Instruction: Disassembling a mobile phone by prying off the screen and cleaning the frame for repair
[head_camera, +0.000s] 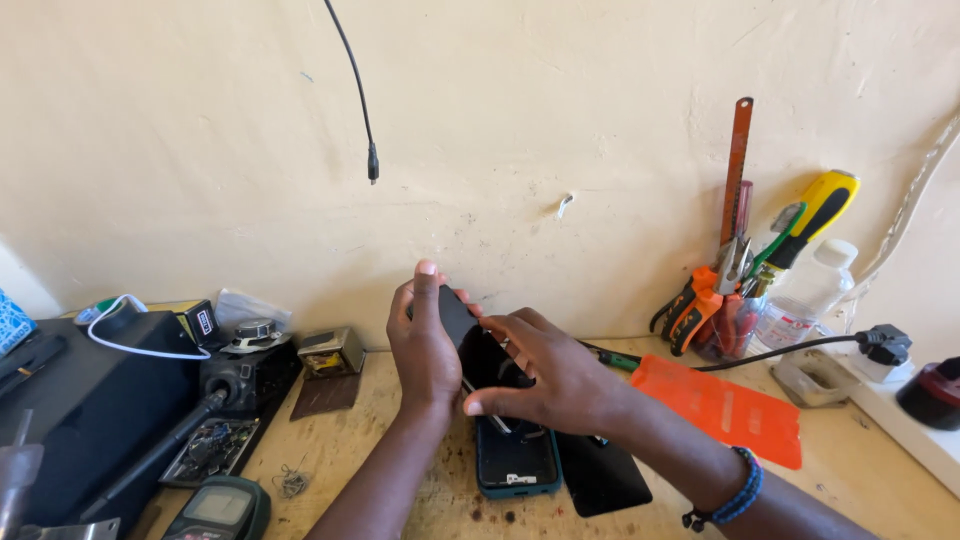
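Note:
A black phone (468, 335) is tilted up above the wooden bench, gripped by both hands. My left hand (424, 345) wraps its left edge with the fingers reaching over the top. My right hand (545, 375) covers its right side, the thumb pressed near the lower edge. Below the hands a teal phone case (516, 462) lies flat on the bench, with a black panel (603, 474) lying beside it on the right.
An orange sheet (722, 408) lies to the right. Pliers, a saw blade and a yellow-handled tool (745, 270) lean on the wall beside a clear bottle (806, 293). A black box (85, 410), a multimeter (218, 508) and small parts crowd the left. A cable (358, 90) hangs from above.

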